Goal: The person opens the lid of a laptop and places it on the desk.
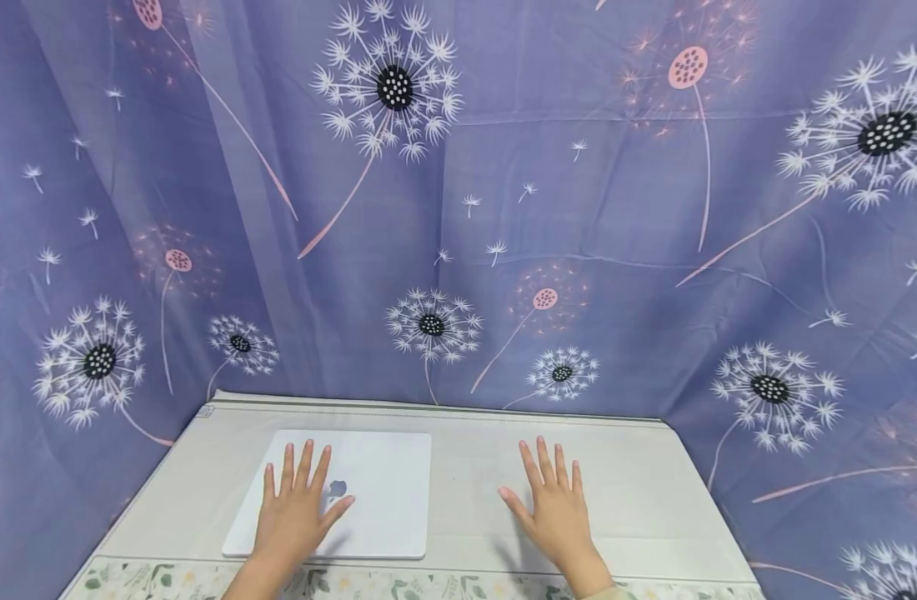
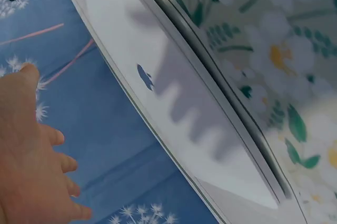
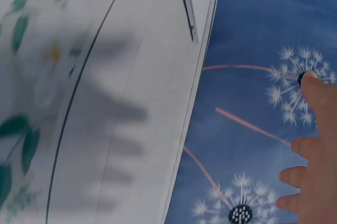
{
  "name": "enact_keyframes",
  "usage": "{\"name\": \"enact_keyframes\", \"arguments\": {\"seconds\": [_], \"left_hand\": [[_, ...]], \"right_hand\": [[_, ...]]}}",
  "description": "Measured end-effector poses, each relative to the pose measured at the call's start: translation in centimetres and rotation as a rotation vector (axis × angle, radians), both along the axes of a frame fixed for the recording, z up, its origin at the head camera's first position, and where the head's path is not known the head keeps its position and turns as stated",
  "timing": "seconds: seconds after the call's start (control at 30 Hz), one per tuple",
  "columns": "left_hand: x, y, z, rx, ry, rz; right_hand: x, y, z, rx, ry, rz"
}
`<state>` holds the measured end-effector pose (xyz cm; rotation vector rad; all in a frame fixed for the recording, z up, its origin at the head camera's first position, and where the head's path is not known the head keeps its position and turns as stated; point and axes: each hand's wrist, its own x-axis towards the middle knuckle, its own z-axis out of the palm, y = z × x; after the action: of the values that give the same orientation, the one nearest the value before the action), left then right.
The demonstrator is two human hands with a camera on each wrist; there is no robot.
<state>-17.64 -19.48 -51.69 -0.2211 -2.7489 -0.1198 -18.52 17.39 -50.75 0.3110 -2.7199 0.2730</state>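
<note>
A closed silver laptop [image 1: 387,492] with a dark apple logo lies on the left part of the white table. Above its left half is my left hand [image 1: 289,512], fingers spread and straight, holding nothing. In the left wrist view the hand [image 2: 31,161] casts a finger-shaped shadow on the laptop lid [image 2: 126,40], apart from it. To the right of the laptop, my right hand [image 1: 559,517] hovers over the table with spread fingers and nothing in them. The right wrist view shows that hand [image 3: 318,155] at the right edge and its shadow on the table.
The white tabletop [image 1: 638,483] has a floral cloth [image 1: 428,583] along its near edge. A purple curtain [image 1: 503,225] printed with dandelions hangs behind the table and along both sides.
</note>
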Motion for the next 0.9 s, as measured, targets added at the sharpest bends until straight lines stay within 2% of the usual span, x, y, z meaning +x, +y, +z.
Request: {"name": "enact_keyframes", "arguments": {"seconds": [0.23, 0.4, 0.63, 0.73, 0.9], "left_hand": [[-0.2, -1.9, -0.2, 0.046, -0.051, 0.02], [-0.4, -3.5, -0.9, 0.126, -0.087, 0.037], [-1.0, -5.5, -1.9, 0.184, -0.126, 0.038], [-1.2, -6.2, -2.0, 0.197, -0.128, 0.04], [-1.4, -7.2, -2.3, 0.191, -0.125, 0.058]], "right_hand": [[-0.6, -2.6, 0.3, -0.054, -0.011, 0.062], [-1.1, -4.3, -0.8, -0.093, -0.014, 0.115], [-1.5, -6.4, -2.2, -0.165, 0.005, 0.19], [-1.5, -7.2, -2.5, -0.207, -0.025, 0.214], [-1.4, -8.5, -3.0, -0.252, -0.141, 0.244]]}}
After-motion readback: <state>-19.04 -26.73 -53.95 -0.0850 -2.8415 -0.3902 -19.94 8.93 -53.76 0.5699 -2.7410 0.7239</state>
